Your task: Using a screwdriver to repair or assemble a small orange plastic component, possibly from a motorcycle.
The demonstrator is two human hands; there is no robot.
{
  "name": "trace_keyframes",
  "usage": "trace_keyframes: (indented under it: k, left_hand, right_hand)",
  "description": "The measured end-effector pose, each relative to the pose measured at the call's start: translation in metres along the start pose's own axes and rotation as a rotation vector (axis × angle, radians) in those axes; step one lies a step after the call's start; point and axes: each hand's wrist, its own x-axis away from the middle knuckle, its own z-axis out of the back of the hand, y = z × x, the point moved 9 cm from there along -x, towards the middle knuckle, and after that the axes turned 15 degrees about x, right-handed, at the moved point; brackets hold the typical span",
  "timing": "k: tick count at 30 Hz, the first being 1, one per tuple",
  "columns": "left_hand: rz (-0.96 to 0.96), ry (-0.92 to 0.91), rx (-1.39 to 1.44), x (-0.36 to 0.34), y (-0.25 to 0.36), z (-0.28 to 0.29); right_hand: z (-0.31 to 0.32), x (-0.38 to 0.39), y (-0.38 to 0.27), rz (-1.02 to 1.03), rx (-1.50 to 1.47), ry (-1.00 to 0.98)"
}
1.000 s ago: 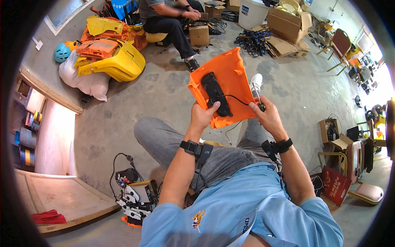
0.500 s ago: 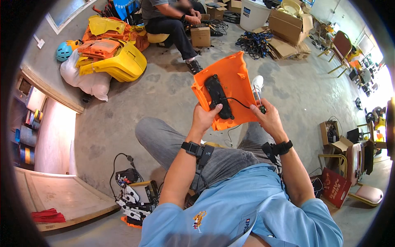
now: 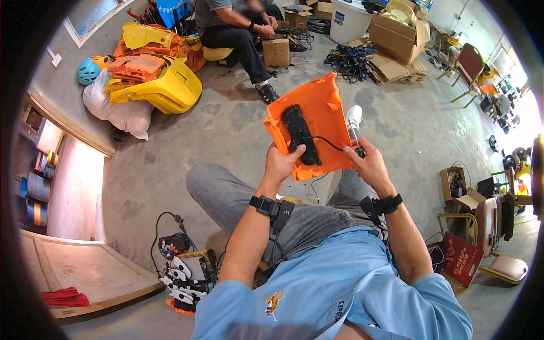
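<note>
An orange plastic panel point(image 3: 326, 110) is held in front of me, over my legs, with a long black plastic module point(image 3: 296, 124) lying on its inner face and a dark cable curving toward its right edge. My left hand point(image 3: 283, 161) grips the panel's lower left, thumb over the lower part of the module. At the right edge, my right hand point(image 3: 371, 164) grips the panel along with a screwdriver point(image 3: 359, 152), whose dark green handle is partly covered by my fingers and whose thin shaft points upward.
A co-worker point(image 3: 238, 42) sits ahead among boxes point(image 3: 396, 39) and tangled cables point(image 3: 348, 62). Yellow and orange shells point(image 3: 175, 90) on a white sack are at back left. A wooden cabinet point(image 3: 90, 266) is at lower left, equipment point(image 3: 187, 269) beside me, chairs point(image 3: 501, 263) at right.
Compared with a second ago, the panel and both my hands have shifted slightly down and to the right, with the same grips. The co-worker's hands have moved a little.
</note>
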Motion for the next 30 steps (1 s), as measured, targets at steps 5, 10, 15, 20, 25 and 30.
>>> trace_keyframes:
  k: [5,10,15,20,25,30]
  left_hand:
    - [0.020,0.020,-0.051,0.000,0.001,0.001]
    - [0.022,0.026,-0.096,0.002,0.003,0.002]
    - [0.019,-0.007,0.001,0.001,0.006,-0.006]
    - [0.062,-0.096,0.137,-0.004,0.000,-0.011]
    - [0.053,-0.009,0.104,0.004,0.002,0.004]
    - [0.068,0.101,0.129,0.018,-0.010,0.028]
  right_hand:
    - [-0.001,-0.002,0.002,0.027,0.016,0.015]
    - [-0.002,0.000,0.001,0.006,-0.020,0.000]
    - [-0.003,0.000,0.003,-0.020,-0.101,-0.017]
    - [-0.003,-0.003,0.001,-0.066,-0.161,-0.072]
    - [-0.020,-0.015,0.001,-0.029,-0.203,-0.146]
    - [-0.043,-0.035,0.001,0.024,-0.182,-0.298]
